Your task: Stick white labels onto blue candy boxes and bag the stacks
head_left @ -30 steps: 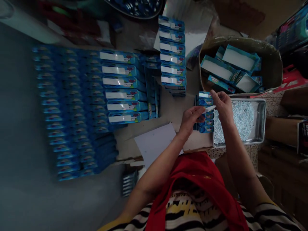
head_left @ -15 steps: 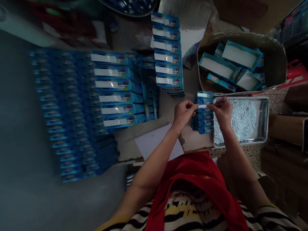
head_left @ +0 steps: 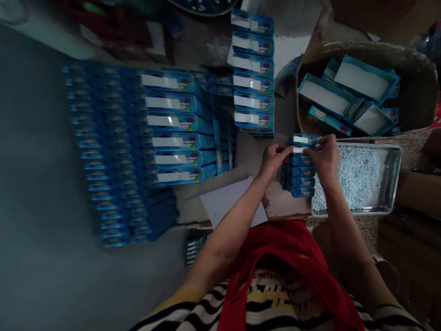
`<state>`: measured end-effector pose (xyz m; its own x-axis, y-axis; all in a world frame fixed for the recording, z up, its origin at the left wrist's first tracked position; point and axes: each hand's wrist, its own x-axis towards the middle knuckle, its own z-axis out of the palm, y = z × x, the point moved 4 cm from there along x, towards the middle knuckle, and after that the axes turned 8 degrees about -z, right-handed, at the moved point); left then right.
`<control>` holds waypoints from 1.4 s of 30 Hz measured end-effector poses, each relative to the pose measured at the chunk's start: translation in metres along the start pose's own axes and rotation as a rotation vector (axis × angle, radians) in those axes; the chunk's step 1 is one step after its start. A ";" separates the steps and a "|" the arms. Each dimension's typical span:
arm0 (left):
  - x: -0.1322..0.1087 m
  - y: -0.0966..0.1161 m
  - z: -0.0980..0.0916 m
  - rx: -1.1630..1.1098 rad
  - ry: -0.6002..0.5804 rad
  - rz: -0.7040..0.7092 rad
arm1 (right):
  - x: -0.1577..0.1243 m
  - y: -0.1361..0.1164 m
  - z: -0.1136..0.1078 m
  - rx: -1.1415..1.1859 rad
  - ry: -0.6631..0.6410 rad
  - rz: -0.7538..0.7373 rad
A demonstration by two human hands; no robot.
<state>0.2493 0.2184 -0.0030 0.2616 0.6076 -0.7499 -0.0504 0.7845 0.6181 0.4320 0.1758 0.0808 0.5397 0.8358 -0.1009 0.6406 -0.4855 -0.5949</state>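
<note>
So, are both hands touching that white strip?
Touching: the head view shows the left hand and right hand pinching opposite ends of the white strip.

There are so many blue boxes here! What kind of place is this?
Probably a small packing workshop, perhaps for sweets. Rows of identical blue packs lie out, a metal tray holds tiny pale pellets, and the left hand and right hand pinch a white strip over a small stack.

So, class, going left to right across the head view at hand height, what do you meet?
First a wide spread of blue packets → left hand → white strip on the small packet stack → right hand → metal tray.
</note>
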 end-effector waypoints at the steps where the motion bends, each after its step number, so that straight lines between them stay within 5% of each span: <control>1: 0.005 -0.007 0.001 -0.047 -0.008 -0.057 | 0.003 0.006 0.000 -0.002 0.017 0.000; 5: 0.021 -0.035 0.011 -0.174 0.030 -0.167 | 0.013 0.032 0.012 0.259 -0.042 0.138; 11: 0.013 -0.049 -0.003 0.037 0.337 0.095 | -0.008 0.026 0.011 0.630 -0.094 0.249; 14: -0.011 -0.053 -0.048 0.178 0.380 0.201 | -0.034 0.019 -0.029 0.437 0.201 0.004; 17: -0.059 -0.073 -0.125 0.212 0.501 0.214 | -0.084 -0.010 -0.055 0.087 0.353 -0.430; 19: -0.094 -0.096 -0.186 0.229 0.662 0.172 | -0.122 -0.034 -0.033 0.013 0.118 -0.639; 21: -0.119 -0.120 -0.244 0.248 0.817 0.120 | -0.155 -0.051 0.020 0.041 -0.304 -0.689; 23: -0.129 -0.139 -0.290 0.297 0.908 0.078 | -0.175 -0.054 0.084 0.029 -0.647 -0.551; 25: -0.123 -0.144 -0.318 0.506 0.913 0.103 | -0.178 -0.046 0.140 0.076 -0.776 -0.237; 28: -0.093 -0.134 -0.332 0.909 0.780 0.233 | -0.170 -0.030 0.192 0.213 -0.750 0.182; 32: -0.064 -0.121 -0.334 0.978 0.707 0.289 | -0.166 -0.012 0.210 0.304 -0.749 0.413; 37: -0.066 -0.123 -0.338 0.592 0.882 0.276 | -0.162 0.001 0.207 0.404 -0.578 0.497; 42: -0.048 -0.131 -0.339 0.042 0.621 0.137 | -0.137 -0.023 0.240 0.581 -0.674 0.537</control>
<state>-0.0834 0.1286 -0.1280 -0.3524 0.6704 -0.6530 -0.0027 0.6970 0.7171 0.2124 0.1335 -0.0828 0.1443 0.6027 -0.7848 -0.0529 -0.7873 -0.6144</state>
